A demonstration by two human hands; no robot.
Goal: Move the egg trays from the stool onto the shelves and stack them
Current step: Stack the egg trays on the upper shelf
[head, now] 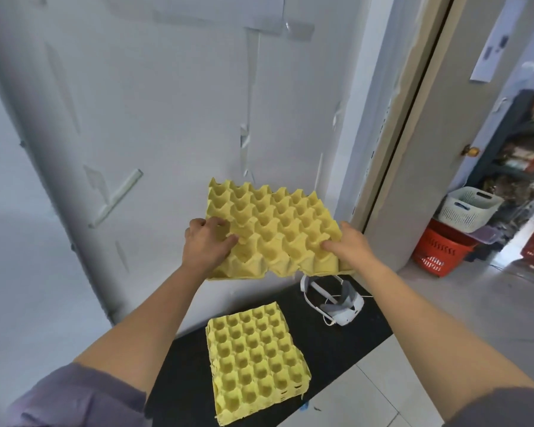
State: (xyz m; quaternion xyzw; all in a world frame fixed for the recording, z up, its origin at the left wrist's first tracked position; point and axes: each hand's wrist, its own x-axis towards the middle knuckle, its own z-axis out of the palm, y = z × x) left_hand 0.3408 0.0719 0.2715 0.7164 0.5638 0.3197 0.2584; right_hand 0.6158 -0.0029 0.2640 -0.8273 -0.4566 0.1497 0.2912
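Observation:
A yellow egg tray is held up in the air in front of a pale wall. My left hand grips its near left edge, fingers curled over the cups. My right hand grips its near right corner, thumb on top. Below them a stack of yellow egg trays lies on a black surface. The shelves stand far off to the right through a doorway, filled with goods.
A white headset with a cable lies on the black surface beside the stack. Past the open door sit a white basket on a red basket, with another red basket at the right edge. Pale tiles cover the floor.

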